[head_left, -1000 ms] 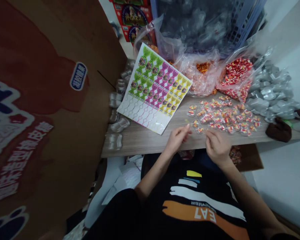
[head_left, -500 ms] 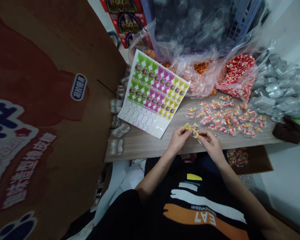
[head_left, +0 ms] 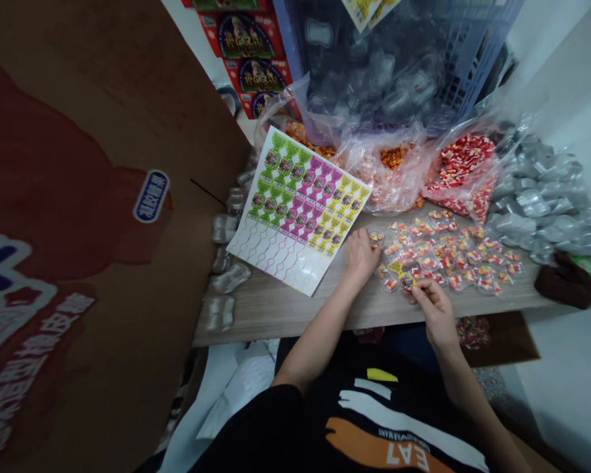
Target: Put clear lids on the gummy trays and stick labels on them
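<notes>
My right hand (head_left: 434,303) pinches a yellow printed sticker (head_left: 402,274) by its near end, thumb and fingers together. The sticker hangs over the small clear candy packs (head_left: 428,263), which hold red, white and orange sweets. Further left, my left hand (head_left: 361,255) is curled at the near edge of a single candy pack (head_left: 375,236), its fingertips closing on it and partly hidden. Just left of that hand lies the sticker sheet (head_left: 295,217), with green, pink and yellow labels and a peeled lower part.
Behind the packs stand plastic bags of orange sweets (head_left: 393,157) and red-white sweets (head_left: 465,161). A purple basket (head_left: 460,85) holds clear shells. More clear shells (head_left: 536,197) are heaped at right, by a dark brown lump (head_left: 565,281). A large carton (head_left: 177,276) walls the left.
My left hand has let go of the sticker and moved left to the single candy pack. My right hand keeps the sticker, now over the other packs. The view has tilted up slightly.
</notes>
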The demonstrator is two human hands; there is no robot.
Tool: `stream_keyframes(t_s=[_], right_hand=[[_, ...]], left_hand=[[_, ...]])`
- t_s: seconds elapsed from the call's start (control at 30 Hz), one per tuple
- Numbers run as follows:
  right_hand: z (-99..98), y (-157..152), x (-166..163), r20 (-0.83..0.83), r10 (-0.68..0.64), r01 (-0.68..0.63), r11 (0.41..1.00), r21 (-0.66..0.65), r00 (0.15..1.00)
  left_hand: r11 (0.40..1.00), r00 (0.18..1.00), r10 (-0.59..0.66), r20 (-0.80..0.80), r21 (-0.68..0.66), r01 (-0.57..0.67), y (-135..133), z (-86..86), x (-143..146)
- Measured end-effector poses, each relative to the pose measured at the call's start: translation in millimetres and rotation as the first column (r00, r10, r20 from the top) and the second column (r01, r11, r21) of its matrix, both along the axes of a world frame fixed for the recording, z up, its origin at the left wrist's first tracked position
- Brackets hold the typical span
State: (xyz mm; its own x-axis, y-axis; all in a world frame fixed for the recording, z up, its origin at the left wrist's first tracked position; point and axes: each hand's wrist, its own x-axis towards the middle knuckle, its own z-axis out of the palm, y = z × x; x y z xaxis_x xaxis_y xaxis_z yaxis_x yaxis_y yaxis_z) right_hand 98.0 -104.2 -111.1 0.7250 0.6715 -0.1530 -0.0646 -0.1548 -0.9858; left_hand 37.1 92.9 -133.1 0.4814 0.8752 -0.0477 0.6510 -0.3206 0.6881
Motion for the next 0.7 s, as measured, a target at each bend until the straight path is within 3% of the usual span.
stream_keyframes(t_s=[0.1,0.17,0.3,0.4,0.5,0.7], right_hand=[[0.7,0,-2,-0.025,0.001,-0.001,1.000,0.009,1.000],[3.1,1,-3,-0.040,0.006,-0.006,1.000,0.019,0.999],[12.6,9,-4,-0.061,0.023,-0.019,0.998,0.054,0.998],[22.8,17,-8,-0.099,0.066,-0.057,0.994,0.091,0.993],[31.8,26,-15,-0.120,0.166,-0.155,0.984,0.091,0.979],[31.2,29,-28,-0.078,0.223,-0.221,0.975,0.038,0.972]], left_hand=[[0.993,0.996,0.034,0.087,-0.118,-0.024,5,-3.0,2],[0.956,0.976,0.090,0.197,-0.291,-0.030,10,-2.3,-5],[0.765,0.844,0.273,0.461,-0.637,0.100,10,8.9,-31],[0.617,0.722,0.381,0.577,-0.740,0.266,-6,23.9,-53],[0.481,0.700,0.413,0.583,-0.792,0.376,-30,35.5,-69],[0.483,0.712,0.355,0.606,-0.771,0.416,-60,38.6,-79]])
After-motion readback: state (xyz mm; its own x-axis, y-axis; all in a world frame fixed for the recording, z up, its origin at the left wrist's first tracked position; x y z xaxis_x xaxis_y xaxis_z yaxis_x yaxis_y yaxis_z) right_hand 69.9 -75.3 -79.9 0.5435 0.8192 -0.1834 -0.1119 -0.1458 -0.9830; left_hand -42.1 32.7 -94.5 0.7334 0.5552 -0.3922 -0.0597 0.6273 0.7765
